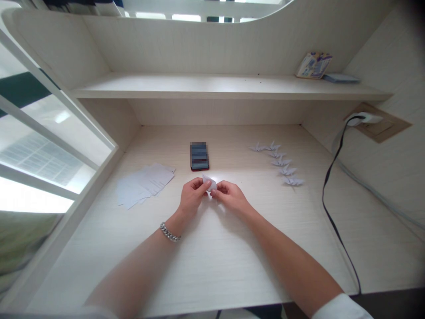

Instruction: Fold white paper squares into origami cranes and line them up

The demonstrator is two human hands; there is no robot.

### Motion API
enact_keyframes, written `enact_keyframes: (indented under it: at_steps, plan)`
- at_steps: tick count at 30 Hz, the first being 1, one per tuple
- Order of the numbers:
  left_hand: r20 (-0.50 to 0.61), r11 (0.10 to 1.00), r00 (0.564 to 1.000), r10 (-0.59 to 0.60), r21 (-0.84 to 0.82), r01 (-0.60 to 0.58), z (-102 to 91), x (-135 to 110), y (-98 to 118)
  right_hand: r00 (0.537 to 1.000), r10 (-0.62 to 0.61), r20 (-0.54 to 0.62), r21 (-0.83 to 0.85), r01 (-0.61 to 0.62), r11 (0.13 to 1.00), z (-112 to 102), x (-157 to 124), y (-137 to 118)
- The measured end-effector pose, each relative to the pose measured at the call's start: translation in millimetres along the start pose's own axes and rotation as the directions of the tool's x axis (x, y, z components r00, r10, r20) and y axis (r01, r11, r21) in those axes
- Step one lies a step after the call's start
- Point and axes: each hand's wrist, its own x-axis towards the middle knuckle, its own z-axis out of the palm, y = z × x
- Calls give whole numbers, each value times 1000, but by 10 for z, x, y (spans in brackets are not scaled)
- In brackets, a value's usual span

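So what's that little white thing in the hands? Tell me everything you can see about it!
The small white piece looks like folded paper, with a pointed tip sticking up at its upper left. The left hand pinches it on one side and the right hand on the other, over the pale desk. The hands cover part of it, so I can't tell its whole shape.

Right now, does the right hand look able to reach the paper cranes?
Probably yes: I see nothing blocking between the right hand and the paper cranes, though it is busy with the folded paper.
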Motion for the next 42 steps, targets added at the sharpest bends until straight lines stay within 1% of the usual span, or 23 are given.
enact_keyframes:
  at_steps: [3,5,7,10,13,16,19,23,27,30,33,36,38,42]
  plan:
    - [7,999,1000,-5,-40,5,3,-5,9,999,19,47,36,-20,999,-18,-1,-5]
    - [-19,999,1000,0,-52,-1,-2,-1,-1,996,23,82,39,-26,999,-27,8,3]
    - [-50,999,999,9,-40,-11,-15,9,-21,996,14,87,58,-20,998,-32,19,14]
    - [-70,1000,997,-8,-20,6,-35,28,-47,1000,-2,-7,128,3,992,-35,35,31]
    - [-63,999,997,-40,-34,38,-35,31,-39,994,28,-106,208,-5,978,-33,48,48]
    - [-33,998,998,-55,-26,55,-18,18,-13,985,67,-157,274,-22,961,-28,60,64]
    - [-44,999,998,-42,-4,42,-5,12,-3,981,79,-177,314,-20,949,-27,74,76]
    - [-57,1000,998,-30,4,31,-6,19,-16,981,122,-149,360,-61,931,-36,85,77]
    - [8,999,999,-48,-3,48,-9,10,-2,983,125,-131,345,-73,936,-46,73,72]
    - [81,996,996,-31,90,24,-5,-12,36,991,92,-99,312,-57,948,-46,64,74]
    - [94,987,995,-37,158,21,-5,-22,62,994,95,-61,303,-73,950,-47,62,75]
    - [71,990,996,-57,136,47,-18,-9,46,995,103,-14,332,-93,939,-60,65,70]
    - [62,993,995,-76,99,70,-32,6,19,993,117,-1,383,-108,918,-76,68,64]
    - [43,994,993,-108,26,107,-57,25,-17,988,146,-50,477,-105,872,-95,68,49]
